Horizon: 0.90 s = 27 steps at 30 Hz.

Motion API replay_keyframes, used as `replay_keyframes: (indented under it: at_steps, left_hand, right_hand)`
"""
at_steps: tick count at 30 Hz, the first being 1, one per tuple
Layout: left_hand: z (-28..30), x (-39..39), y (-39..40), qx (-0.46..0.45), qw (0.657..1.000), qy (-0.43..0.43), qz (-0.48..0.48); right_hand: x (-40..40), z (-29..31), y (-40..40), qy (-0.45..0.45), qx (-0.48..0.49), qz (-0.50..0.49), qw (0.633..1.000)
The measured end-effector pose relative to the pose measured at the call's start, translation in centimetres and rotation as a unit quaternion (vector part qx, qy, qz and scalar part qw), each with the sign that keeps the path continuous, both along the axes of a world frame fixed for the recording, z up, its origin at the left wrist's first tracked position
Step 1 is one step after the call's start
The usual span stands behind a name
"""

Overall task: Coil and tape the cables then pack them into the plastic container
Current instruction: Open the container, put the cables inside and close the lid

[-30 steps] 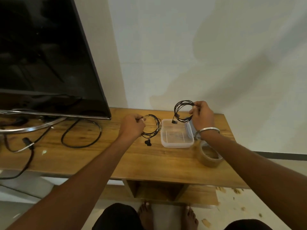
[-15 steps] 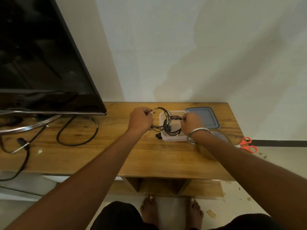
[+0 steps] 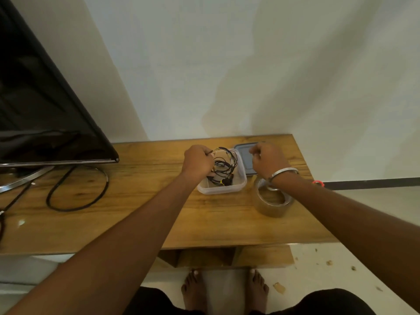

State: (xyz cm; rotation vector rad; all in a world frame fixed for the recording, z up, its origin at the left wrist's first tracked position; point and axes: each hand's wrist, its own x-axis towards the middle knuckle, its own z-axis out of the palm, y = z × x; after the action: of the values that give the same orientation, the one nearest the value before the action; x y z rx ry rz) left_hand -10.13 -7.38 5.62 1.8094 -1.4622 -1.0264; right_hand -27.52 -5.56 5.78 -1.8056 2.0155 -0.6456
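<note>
A clear plastic container [image 3: 241,183] stands on the wooden table [image 3: 145,214]. Black coiled cables [image 3: 223,165] lie inside it. My left hand [image 3: 198,160] is over the container's left rim with its fingers closed on one coil. My right hand [image 3: 268,159] hovers to the right of the container, above its grey lid [image 3: 244,153]; its fingers are curled and I see nothing in them. A roll of brown tape [image 3: 272,202] sits under my right wrist.
A black TV [image 3: 45,105] on a metal stand fills the left, with a looped black power cable [image 3: 77,189] on the table beside it. Red scissor handles [image 3: 317,183] peek past my right forearm. The wall runs right behind the table.
Both hands brought their coils from above the table down into the container. My right hand let go of its coil and moved right, over the lid. The camera tilted down.
</note>
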Motion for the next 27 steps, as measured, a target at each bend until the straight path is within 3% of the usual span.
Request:
replay_keyframes:
  at_steps: [7, 18, 21, 27]
  left_hand:
    - [-2.2, -1.2, -0.6, -0.011, 0.981, -0.182, -0.062]
    - [-2.6, -1.2, -0.5, -0.083, 0.901, -0.401, -0.140]
    - [-2.5, -0.7, -0.6, -0.107, 0.902, -0.395, -0.141]
    - [-3.0, 0.9, -0.5, -0.181, 0.936, -0.283, -0.105]
  right_hand:
    - [-3.1, -1.3, -0.3, 0.020, 0.039, -0.012, 0.999]
    - [-2.1, -2.7, -2.6, 0.088, 0.157, 0.077, 0.981]
    - [-1.5, -2.9, -3.2, 0.091, 0.196, 0.082, 0.973]
    - [-0.2, -3.8, -4.1, 0.155, 0.226, 0.078, 0.959]
